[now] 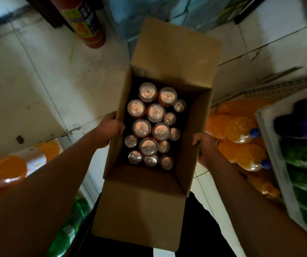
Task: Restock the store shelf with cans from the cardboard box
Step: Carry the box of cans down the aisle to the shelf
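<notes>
An open cardboard box [195, 127] fills the middle of the head view, its flaps spread toward me and away. Several cans [155, 112] stand upright inside, silver tops up, some larger with orange sides. My left hand [110, 130] grips the box's left wall, fingers curled over the rim. On the other side my right hand [203, 145] grips the right wall from outside, thumb at the rim. The box hangs above the tiled floor between both hands.
A store shelf [271, 130] at the right holds dark and green bottles, with packs of orange soda bottles [241, 132] on the floor beside it. More orange and green bottles [19, 164] lie at the lower left. A red fire extinguisher [86, 21] stands at the back.
</notes>
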`<state>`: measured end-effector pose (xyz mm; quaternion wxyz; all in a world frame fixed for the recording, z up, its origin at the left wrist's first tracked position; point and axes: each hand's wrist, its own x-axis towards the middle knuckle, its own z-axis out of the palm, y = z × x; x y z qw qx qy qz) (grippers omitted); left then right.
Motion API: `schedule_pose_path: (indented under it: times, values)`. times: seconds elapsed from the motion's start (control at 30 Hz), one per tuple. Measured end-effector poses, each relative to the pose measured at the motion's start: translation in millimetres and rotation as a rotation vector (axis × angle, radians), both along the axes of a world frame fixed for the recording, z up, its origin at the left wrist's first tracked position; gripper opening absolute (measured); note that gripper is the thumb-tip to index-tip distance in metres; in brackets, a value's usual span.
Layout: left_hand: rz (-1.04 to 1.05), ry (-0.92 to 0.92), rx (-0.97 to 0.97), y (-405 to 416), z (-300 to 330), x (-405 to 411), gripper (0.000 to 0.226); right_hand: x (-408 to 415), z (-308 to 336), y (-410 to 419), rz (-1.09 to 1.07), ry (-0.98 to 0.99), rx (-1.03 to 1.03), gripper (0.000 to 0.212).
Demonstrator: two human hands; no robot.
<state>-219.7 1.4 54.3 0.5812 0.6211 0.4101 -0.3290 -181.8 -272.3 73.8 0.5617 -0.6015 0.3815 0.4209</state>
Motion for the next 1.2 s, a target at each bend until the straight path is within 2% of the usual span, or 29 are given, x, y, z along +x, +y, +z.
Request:
schedule_pose_path:
  times: [0.13, 0.2, 0.3, 0.37, 0.43, 0.7, 0.83, 1.07, 1.2]
  values:
    - [0.118, -0.029, 0.026, -17.7, 40.4, -51.8, 0.045, -30.3, 33.9, -15.4, 0.085, -0.053, 0.065, 0.029]
    - [0.186, -0.037, 0.048, -28.1, 53.8, -78.6, 0.046, -43.2, 41.0, -25.0, 0.130, -0.082, 0.086, 0.026]
    - [0.240, -0.038, 0.080, -46.3, 68.4, -117.9, 0.036, -65.7, 52.3, -42.1, 0.207, -0.106, 0.098, 0.026]
    - [0.247, -0.027, 0.091, -62.1, 78.7, -141.6, 0.024, -83.6, 62.0, -54.4, 0.243, -0.112, 0.103, 0.014]
    - [0.259, -0.015, 0.109, -75.6, 88.0, -162.6, 0.025, -100.8, 69.0, -65.5, 0.254, -0.108, 0.091, 0.003]
    - [0.201, 0.020, 0.099, -124.2, 115.4, -233.8, 0.029, -182.0, 86.8, -116.5, 0.254, -0.063, 0.067, 0.008]
    - [0.192, 0.055, 0.092, -146.9, 116.0, -270.1, 0.023, -223.3, 94.6, -139.6, 0.231, -0.038, 0.056, 0.006]
    - [0.219, 0.065, 0.029, -193.0, 116.0, -331.6, 0.027, -277.4, 101.3, -191.8, 0.278, -0.034, 0.039, 0.011]
    - [0.252, 0.052, 0.054, -232.7, 114.0, -361.9, 0.028, -304.9, 89.5, -230.3, 0.305, -0.035, 0.053, 0.036]
